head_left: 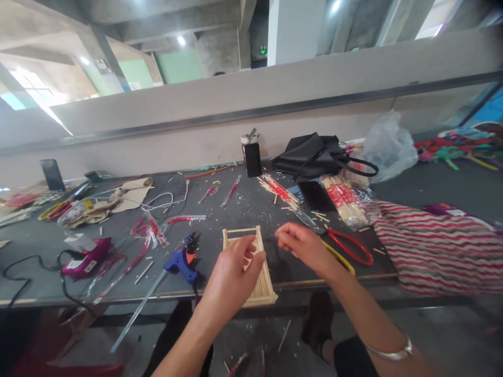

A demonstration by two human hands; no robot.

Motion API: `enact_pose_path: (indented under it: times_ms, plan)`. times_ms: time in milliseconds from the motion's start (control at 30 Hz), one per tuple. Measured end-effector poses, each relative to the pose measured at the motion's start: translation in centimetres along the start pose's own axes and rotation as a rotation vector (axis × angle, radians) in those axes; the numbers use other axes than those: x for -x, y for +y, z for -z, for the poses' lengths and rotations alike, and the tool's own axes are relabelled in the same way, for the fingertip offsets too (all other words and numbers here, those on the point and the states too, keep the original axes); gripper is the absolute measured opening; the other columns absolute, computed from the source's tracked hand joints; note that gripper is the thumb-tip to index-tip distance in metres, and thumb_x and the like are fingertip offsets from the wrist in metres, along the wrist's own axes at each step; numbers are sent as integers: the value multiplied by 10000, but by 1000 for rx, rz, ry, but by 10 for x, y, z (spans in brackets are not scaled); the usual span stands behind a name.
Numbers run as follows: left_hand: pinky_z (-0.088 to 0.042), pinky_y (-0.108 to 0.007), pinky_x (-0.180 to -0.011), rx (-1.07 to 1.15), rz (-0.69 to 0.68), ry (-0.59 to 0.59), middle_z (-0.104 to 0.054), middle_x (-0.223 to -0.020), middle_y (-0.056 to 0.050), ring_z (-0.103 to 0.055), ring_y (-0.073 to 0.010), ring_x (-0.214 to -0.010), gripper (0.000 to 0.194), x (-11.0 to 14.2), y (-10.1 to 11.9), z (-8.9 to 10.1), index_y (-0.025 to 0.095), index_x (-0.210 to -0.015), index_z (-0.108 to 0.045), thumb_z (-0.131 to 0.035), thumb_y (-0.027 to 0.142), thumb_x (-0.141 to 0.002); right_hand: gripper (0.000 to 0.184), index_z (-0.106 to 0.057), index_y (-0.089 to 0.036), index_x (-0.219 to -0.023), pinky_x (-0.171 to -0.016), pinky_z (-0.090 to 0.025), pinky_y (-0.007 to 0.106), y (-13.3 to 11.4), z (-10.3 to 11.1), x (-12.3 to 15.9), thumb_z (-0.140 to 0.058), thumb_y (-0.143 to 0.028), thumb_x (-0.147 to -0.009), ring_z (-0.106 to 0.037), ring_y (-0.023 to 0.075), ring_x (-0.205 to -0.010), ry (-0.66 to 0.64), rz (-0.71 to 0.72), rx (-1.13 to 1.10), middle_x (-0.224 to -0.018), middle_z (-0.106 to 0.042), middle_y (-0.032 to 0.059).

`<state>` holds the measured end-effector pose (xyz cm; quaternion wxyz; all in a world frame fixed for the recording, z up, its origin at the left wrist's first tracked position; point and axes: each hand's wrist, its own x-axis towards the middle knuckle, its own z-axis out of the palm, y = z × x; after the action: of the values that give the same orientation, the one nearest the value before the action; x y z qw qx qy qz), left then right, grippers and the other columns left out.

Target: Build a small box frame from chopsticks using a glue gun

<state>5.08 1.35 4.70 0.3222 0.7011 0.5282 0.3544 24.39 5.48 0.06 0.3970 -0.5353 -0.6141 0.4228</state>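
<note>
A small frame of pale wooden sticks, with a row of sticks across it, lies at the table's front edge, its near end jutting past the edge. Over its left side is my left hand, fingers bent and thumb apart from them; part of the frame is hidden beneath it. Whether the fingertips touch the sticks cannot be made out. My right hand is just right of the frame, above the table, with curled fingers and fingertips close together. Anything between them is too small to name. A blue glue gun lies left of the frame.
Red-handled pliers lie right of my right hand, near bundled sticks and a phone. A striped cloth covers the right front edge. Left are a purple power strip and cables. A black bag sits behind.
</note>
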Motion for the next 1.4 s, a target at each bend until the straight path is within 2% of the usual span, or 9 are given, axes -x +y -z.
enact_pose_path:
  times_ms: [233,400,533,667,800,900,967,1133,1400]
  plan:
    - [-387,-330,-636,-289,74,-148,-711,-853,-104,-634,-266,-742,517,0,11,-9,160,-1211,-594,-581,468,-795,244,-612,-209,-999,-812,-470,318,26,-13,-20,-482,-152,-800,-637,174,-849,117,150,211,-906,-689,41]
    - [-380,-358,-635,-410,46,-175,-711,-855,-138,-648,-325,-783,571,10,22,-20,126,-1221,-574,-561,505,-795,371,-592,-218,-1132,-807,-462,308,20,-14,-22,-498,-114,-788,-610,163,-822,89,208,282,-982,-661,49]
    - [-396,-371,-654,-505,43,-222,-706,-897,-163,-655,-324,-794,534,19,21,-27,91,-1282,-520,-523,371,-826,420,-602,-230,-1149,-722,-451,264,12,-19,-26,-562,-107,-750,-582,127,-705,3,259,350,-1020,-645,36]
    - [-426,-361,-680,-584,15,-242,-708,-891,-127,-657,-277,-791,473,25,15,-16,114,-1312,-484,-422,199,-851,213,-660,-206,-975,-677,-414,241,8,-24,-29,-593,-173,-776,-587,143,-733,-42,269,418,-919,-671,35]
    - [-465,-388,-769,-664,-112,-66,-695,-933,-109,-628,-276,-889,396,39,1,5,144,-1252,-523,-460,191,-864,101,-641,-203,-781,-630,-371,228,4,-25,-21,-565,-254,-822,-593,148,-719,-47,239,491,-778,-680,22]
    - [-431,-420,-936,-656,-290,297,-623,-1139,-122,-542,-272,-1088,381,63,-20,15,179,-1242,-516,-540,271,-873,120,-613,-203,-743,-581,-326,235,1,-27,-9,-538,-249,-824,-580,150,-672,1,187,558,-726,-668,20]
    - [-409,-448,-982,-625,-263,488,-559,-1221,-134,-506,-274,-1142,463,84,-38,13,187,-1288,-469,-587,298,-855,126,-601,-205,-727,-555,-297,240,-1,-28,0,-534,-260,-819,-575,151,-652,26,157,596,-707,-662,17]
    - [-449,-450,-955,-428,9,494,-506,-1251,-134,-485,-273,-1173,510,111,-77,-2,192,-1303,-440,-600,365,-851,168,-590,-208,-699,-556,-285,241,-9,-36,14,-527,-290,-831,-593,149,-665,36,129,659,-708,-673,13]
    - [-458,-413,-878,-515,-126,507,-594,-1089,-101,-518,-249,-1006,231,93,-84,0,167,-1086,-590,-567,268,-879,216,-559,-198,-672,-568,-291,259,-6,-50,23,-495,-275,-863,-592,163,-661,84,129,746,-729,-661,38]
